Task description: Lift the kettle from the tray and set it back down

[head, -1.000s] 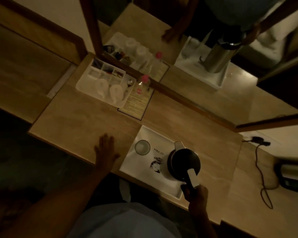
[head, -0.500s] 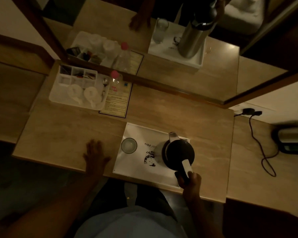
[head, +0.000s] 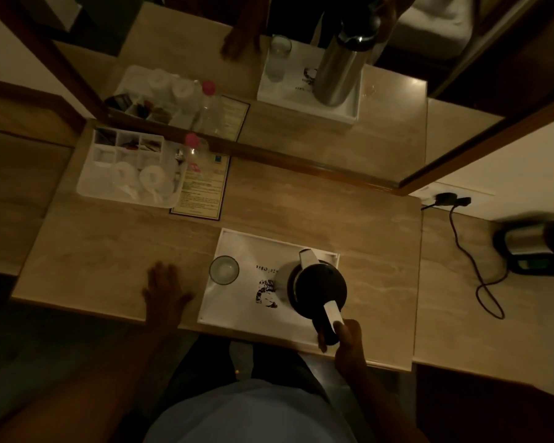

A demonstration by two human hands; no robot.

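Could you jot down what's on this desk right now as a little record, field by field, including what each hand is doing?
setting: wooden desk against a mirror
right hand: fingers closed on the kettle handle
left hand: flat on the desk, left of the tray
kettle: over the tray's right part; lifted or resting, cannot tell
tray: white, printed logo
drinking glass: upright on the tray's left side
far left: compartment tray with cups, pink-capped bottle
far right: kettle base with cord
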